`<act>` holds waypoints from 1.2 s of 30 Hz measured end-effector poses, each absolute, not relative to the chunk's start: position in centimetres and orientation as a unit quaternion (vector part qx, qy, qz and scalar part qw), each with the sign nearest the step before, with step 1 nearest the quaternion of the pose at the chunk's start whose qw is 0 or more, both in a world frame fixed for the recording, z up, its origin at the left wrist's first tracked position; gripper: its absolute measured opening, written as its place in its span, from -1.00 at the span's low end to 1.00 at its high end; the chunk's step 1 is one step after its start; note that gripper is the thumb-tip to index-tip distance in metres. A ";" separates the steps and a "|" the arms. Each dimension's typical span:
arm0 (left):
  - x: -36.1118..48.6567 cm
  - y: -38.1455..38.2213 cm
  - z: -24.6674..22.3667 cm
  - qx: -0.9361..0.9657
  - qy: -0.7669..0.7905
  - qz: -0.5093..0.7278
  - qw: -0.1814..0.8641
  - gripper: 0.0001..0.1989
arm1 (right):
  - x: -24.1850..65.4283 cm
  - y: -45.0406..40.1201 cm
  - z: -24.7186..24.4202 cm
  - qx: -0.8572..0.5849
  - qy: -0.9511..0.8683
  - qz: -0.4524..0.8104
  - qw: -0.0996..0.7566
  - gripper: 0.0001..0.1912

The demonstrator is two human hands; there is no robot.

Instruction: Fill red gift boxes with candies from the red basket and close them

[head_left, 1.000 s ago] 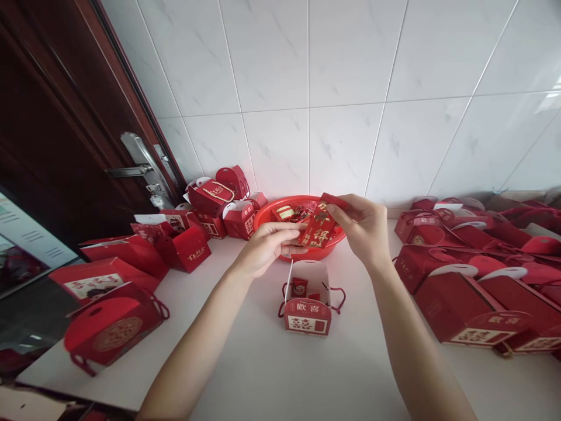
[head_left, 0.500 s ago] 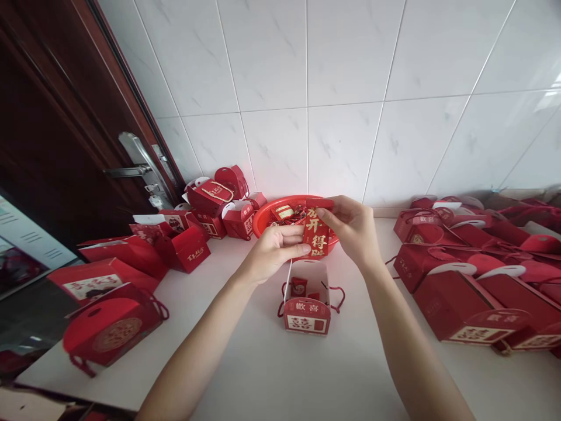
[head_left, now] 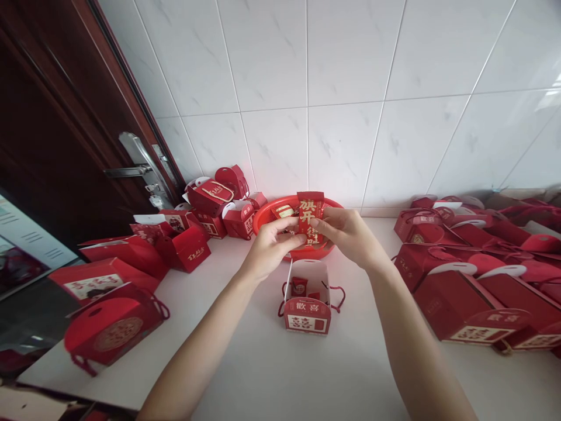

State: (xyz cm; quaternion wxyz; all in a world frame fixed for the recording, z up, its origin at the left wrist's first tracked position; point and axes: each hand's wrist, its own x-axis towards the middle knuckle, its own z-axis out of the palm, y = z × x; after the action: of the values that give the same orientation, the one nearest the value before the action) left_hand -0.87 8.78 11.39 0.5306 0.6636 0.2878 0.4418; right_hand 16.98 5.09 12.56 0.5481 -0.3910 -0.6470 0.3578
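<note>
A red packet with gold characters (head_left: 310, 211) is held upright between both hands, over the front of a red plastic basket (head_left: 262, 218). My left hand (head_left: 272, 244) pinches its left edge and my right hand (head_left: 346, 234) grips its right edge. Wrapped items lie in the basket, partly hidden by the hands and packet. Just below the hands stands an open red box (head_left: 307, 316) with a white inside and dark red cord handles. It holds a small red wrapped piece (head_left: 299, 286) and another red piece beside it.
Several red boxes (head_left: 186, 248) stand along the left of the white table (head_left: 263, 374), some open. Many more red boxes (head_left: 460, 304) crowd the right side. A tiled wall (head_left: 337, 146) rises behind, and a dark door (head_left: 65, 105) with a metal handle is at the left.
The packet has straightened, with its top now unfolded and its front facing me. My right hand has moved slightly down and left, from the packet's top to its side.
</note>
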 end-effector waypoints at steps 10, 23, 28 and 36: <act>-1.0 8.9 11.2 0.673 0.315 0.459 0.488 -0.69 | 16.9 5.0 12.8 -0.394 -0.653 0.369 0.531 -0.80; -1.1 8.9 11.6 0.642 0.305 0.493 0.501 -0.81 | 16.7 5.5 12.3 -0.375 -0.588 0.424 0.578 -0.78; -1.2 8.9 11.9 0.650 0.319 0.475 0.501 -0.70 | 16.3 5.6 12.3 -0.394 -0.585 0.395 0.588 -0.68; -4.0 8.8 13.0 0.774 0.348 0.306 0.431 -0.64 | 17.2 1.7 14.3 -0.490 -0.686 0.307 0.441 -0.65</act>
State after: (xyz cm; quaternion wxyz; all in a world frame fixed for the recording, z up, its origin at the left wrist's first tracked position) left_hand -3.96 8.77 13.02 0.4307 0.7743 0.3484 0.3060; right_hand 17.19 1.71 14.28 0.4413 -0.4898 -0.6862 0.3073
